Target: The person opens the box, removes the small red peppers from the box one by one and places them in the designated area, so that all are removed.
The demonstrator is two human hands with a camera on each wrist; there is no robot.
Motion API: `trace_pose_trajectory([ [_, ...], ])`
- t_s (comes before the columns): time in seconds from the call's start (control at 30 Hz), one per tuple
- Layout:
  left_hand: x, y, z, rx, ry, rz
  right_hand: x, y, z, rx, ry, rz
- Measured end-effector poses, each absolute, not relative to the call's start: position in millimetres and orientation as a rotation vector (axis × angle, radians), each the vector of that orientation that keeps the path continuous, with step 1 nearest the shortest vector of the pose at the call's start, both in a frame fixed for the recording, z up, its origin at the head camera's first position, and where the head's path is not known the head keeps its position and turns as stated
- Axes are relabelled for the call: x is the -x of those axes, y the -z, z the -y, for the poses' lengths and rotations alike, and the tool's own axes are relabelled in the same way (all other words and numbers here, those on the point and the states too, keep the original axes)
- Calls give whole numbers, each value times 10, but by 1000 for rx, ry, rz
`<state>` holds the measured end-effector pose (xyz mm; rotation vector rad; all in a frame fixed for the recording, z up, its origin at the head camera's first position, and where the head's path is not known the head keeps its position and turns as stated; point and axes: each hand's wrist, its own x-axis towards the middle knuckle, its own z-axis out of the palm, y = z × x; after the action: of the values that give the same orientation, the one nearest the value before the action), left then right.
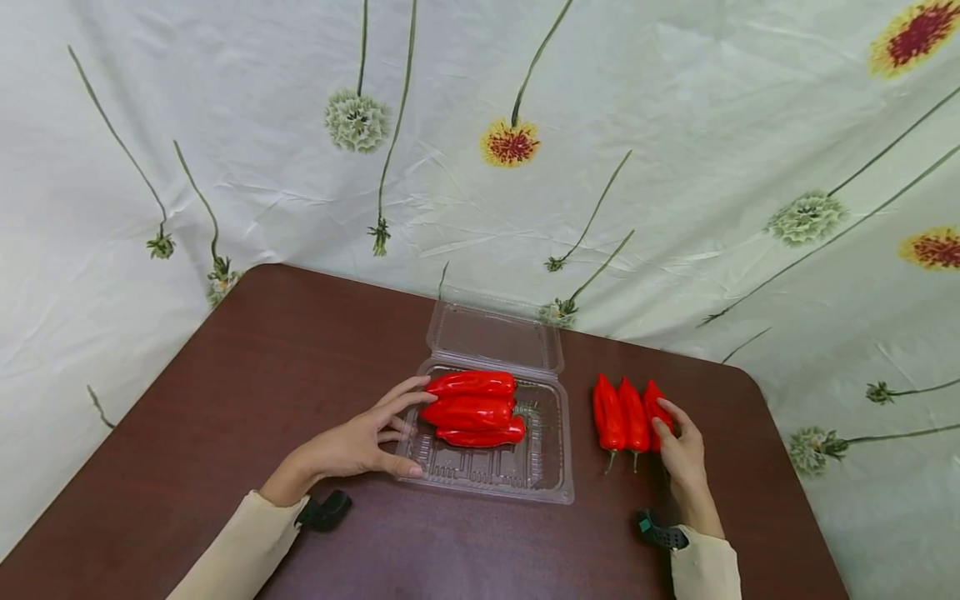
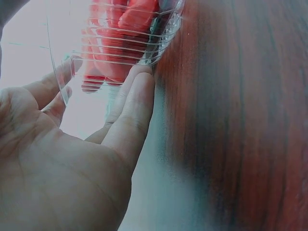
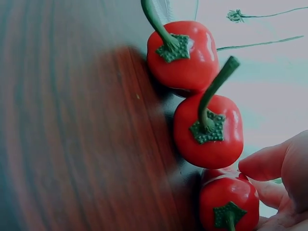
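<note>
A clear plastic clamshell container (image 1: 555, 467) lies on the table with its lid raised toward the back. Inside are three long red peppers (image 1: 471, 412), side by side, stems to the right. My left hand (image 1: 356, 437) is at the container's left side, thumb on the front corner. Two of its fingers reach over the rim toward the pepper tips, and the others lie along the outer wall (image 2: 130, 53). Right of the container, three more red peppers (image 1: 611, 417) lie in a row, stems toward me. My right hand (image 1: 682, 450) holds the rightmost pepper (image 3: 230, 202) between thumb and fingers.
The dark brown table (image 1: 330, 333) has rounded back corners. A white flowered cloth (image 1: 285, 167) hangs behind it and along the sides. The raised lid (image 1: 495, 337) stands close to the cloth at the table's back edge.
</note>
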<state>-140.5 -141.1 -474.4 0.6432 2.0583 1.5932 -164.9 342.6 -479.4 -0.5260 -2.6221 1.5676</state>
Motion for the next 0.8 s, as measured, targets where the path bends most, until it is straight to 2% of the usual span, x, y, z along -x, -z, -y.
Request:
trace_pose_trajectory([
  [0.8, 1406, 4739, 1412, -684, -1604, -2052, 1638, 4767, -3388, 527, -1621, 2612],
])
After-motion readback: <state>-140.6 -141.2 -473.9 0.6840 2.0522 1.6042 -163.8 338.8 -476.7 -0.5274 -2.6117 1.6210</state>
